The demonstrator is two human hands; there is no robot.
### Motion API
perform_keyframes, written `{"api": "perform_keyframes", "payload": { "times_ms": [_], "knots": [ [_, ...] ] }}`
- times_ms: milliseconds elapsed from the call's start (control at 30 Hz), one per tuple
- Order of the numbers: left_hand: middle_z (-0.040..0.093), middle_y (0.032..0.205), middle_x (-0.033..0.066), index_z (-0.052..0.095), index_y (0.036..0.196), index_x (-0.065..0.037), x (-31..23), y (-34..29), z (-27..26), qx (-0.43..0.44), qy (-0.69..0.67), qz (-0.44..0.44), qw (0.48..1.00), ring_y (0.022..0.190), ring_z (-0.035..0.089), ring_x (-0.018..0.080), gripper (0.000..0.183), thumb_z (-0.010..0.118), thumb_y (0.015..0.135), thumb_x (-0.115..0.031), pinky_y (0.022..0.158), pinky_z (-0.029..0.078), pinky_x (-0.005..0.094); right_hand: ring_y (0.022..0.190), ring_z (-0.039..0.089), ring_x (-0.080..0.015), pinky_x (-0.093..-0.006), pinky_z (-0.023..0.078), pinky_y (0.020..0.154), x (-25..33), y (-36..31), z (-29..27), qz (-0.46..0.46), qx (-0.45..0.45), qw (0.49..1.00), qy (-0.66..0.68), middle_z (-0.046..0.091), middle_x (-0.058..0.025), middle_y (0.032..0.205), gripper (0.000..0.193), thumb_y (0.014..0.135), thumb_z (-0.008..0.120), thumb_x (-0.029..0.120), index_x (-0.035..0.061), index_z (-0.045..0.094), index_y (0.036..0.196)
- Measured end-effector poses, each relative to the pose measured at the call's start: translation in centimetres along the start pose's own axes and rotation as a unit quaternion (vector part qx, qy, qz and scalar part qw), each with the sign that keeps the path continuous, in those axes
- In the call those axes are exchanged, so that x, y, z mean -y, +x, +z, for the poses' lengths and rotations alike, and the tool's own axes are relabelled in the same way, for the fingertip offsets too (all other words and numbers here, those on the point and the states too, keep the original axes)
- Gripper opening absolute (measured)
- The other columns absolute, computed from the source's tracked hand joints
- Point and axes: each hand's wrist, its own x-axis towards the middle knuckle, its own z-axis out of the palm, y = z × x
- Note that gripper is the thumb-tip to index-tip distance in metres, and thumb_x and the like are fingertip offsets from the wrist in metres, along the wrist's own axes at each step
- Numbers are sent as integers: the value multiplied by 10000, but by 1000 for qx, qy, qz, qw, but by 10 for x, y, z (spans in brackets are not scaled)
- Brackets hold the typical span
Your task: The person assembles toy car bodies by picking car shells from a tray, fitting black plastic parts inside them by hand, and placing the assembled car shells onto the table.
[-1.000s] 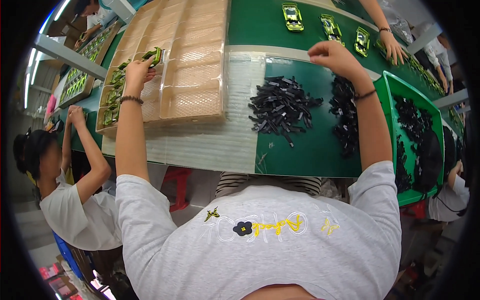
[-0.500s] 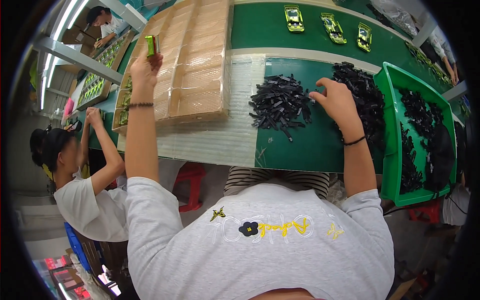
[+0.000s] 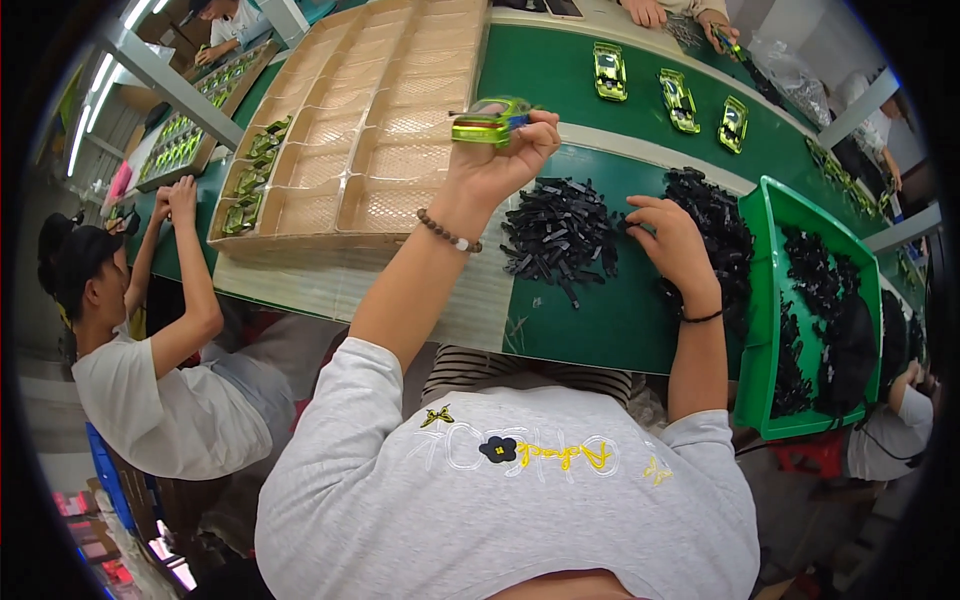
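My left hand is raised above the bench, near the right edge of the tray, its fingers closed around a shiny green toy car. At the right edge of a pile of small black plastic parts is my right hand. Its thumb and forefinger are pinched together, with a dark bit at the tips that looks like one of the black parts. A second, larger heap of black parts lies just beyond and right of this hand, partly hidden by it.
A big tan tray with clear compartments stands at left, with several green cars in its left column. On the far green belt sit three green cars. A green crate holds black parts at right. Other people work on both sides and across.
My left hand has swung right from above the tray, bringing the green car toward the black pile. My right hand has shifted slightly and stays beside that pile.
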Motion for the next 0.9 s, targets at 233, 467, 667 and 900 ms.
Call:
{"api": "perform_keyframes", "payload": {
  "times_ms": [233, 467, 667, 900],
  "knots": [
    [561, 839, 57, 381, 1261, -31, -33, 10, -40, 146, 380, 188, 894, 757, 575, 173, 534, 636, 803, -132, 647, 501, 274, 755, 632, -202, -277, 491, 702, 10, 5, -6, 89, -63, 979, 170, 674, -107, 894, 169, 751, 654, 14, 15, 659, 921],
    [548, 862, 46, 364, 1298, -67, -8, -5, -37, 91, 626, 319, 706, 830, 595, 159, 635, 659, 736, -60, 731, 510, 296, 854, 627, -132, -234, 476, 777, 41, 29, -20, 63, -97, 815, 567, 676, -103, 953, 185, 800, 640, -17, 12, 649, 982],
    [579, 988, 262, 368, 1267, 35, 5, -8, -50, -8, 860, 423, 285, 889, 595, 400, 731, 682, 612, -37, 777, 481, 401, 1175, 490, -286, -477, 459, 927, 60, 45, 24, 43, -9, 588, 808, 418, -157, 1355, 185, 873, 561, 15, 43, 601, 1051],
    [544, 725, 11, 477, 1141, 106, 8, -12, -46, -71, 759, 310, 568, 623, 505, 63, 546, 667, 660, -68, 575, 441, 207, 1105, 535, -246, -466, 479, 896, 48, 37, 32, 100, -6, 561, 822, 473, -131, 1303, 197, 904, 526, 51, 49, 562, 1098]
  ]
}}
